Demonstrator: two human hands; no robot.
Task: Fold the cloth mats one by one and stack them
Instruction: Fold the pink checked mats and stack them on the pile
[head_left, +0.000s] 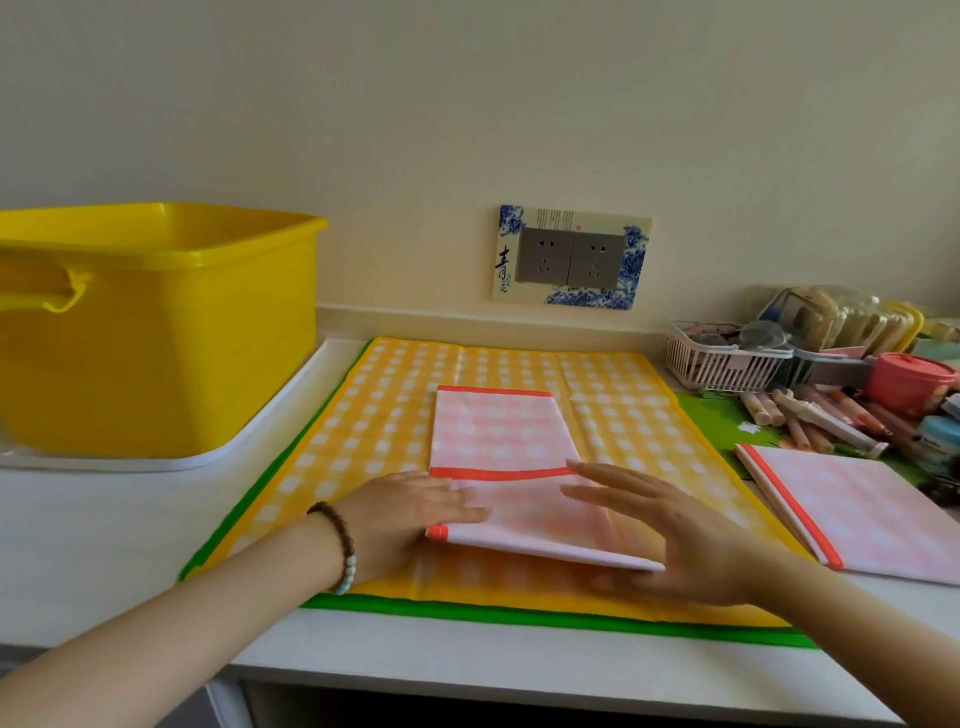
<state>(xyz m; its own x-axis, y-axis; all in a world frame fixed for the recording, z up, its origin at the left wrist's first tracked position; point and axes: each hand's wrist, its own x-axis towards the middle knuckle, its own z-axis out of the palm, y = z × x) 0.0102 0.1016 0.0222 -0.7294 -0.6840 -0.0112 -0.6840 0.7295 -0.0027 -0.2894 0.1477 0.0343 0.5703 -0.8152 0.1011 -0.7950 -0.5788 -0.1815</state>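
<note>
A pink checked cloth mat (501, 434) with orange trim lies partly folded on a spread yellow checked mat (363, 415), which covers a green-edged mat (519, 616). My left hand (405, 512) presses flat on the folded pink mat's left side, fingers straight. At the mat's right edge my right hand (670, 535) has open, straight fingers, its palm against the fold. A second folded pink mat (852, 512) lies to the right on the counter.
A large yellow plastic tub (156, 322) stands on a white tray (270, 421) at the left. At the back right are a white basket (722, 364), a pink lidded pot (909, 382), several pens and packets. A wall socket (571, 257) sits behind.
</note>
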